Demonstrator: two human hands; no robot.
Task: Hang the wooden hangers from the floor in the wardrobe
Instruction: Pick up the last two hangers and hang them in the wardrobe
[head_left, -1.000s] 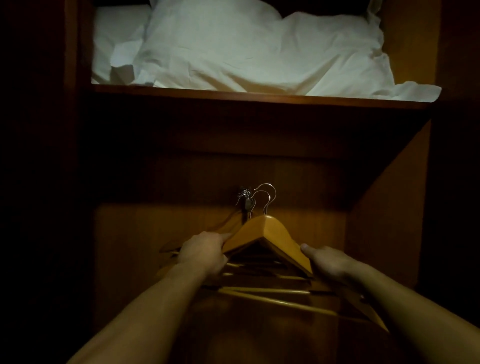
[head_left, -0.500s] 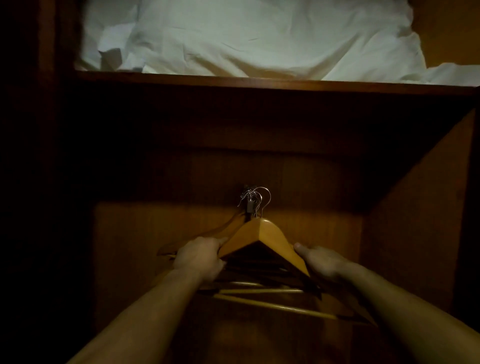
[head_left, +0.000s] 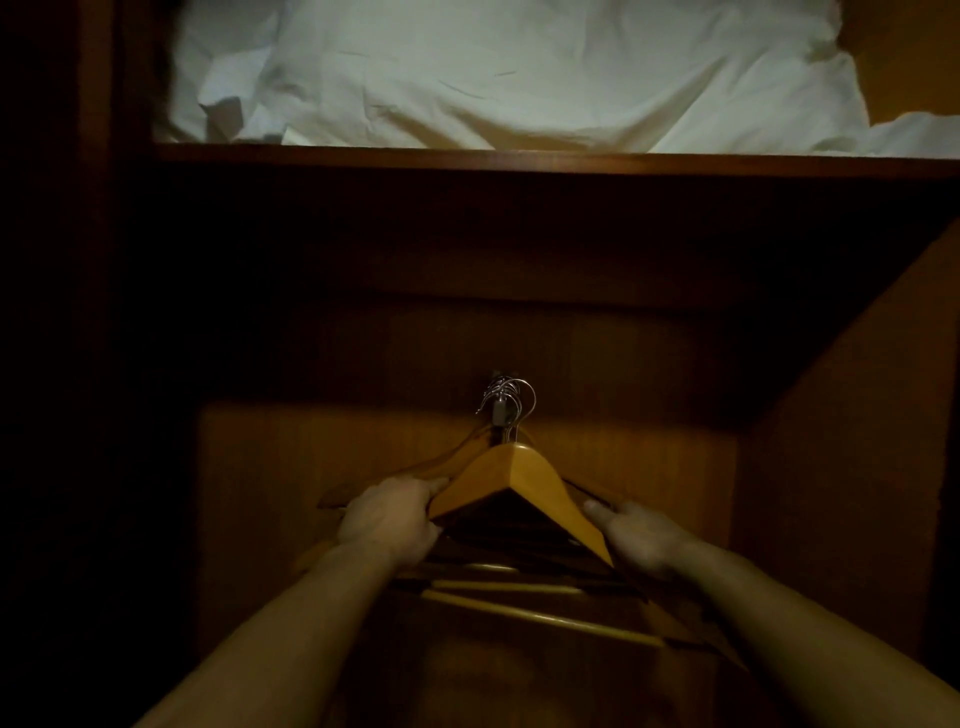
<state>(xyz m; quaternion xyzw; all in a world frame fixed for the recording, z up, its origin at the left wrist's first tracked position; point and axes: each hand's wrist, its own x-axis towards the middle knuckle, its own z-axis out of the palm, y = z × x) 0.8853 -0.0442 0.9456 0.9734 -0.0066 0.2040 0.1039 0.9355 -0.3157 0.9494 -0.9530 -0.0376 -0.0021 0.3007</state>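
- The left hand is curled around the left arm of the front wooden hanger, thumb on top and fingers wrapped under its edge.
- The right hand lies against the right arm of that same hanger with its fingers stretched almost straight along the wood; whether they close around it cannot be told.
- Between the two hands, behind and below the front hanger, a stack of further wooden hangers shows pale crossbars fanning out toward the right forearm.
- Just above the hands, the metal hooks bunch together at one small fitting on the wardrobe back panel.
- Well above the hands runs a dark wooden shelf.
- On that shelf lies white bedding, crumpled and brightly lit.
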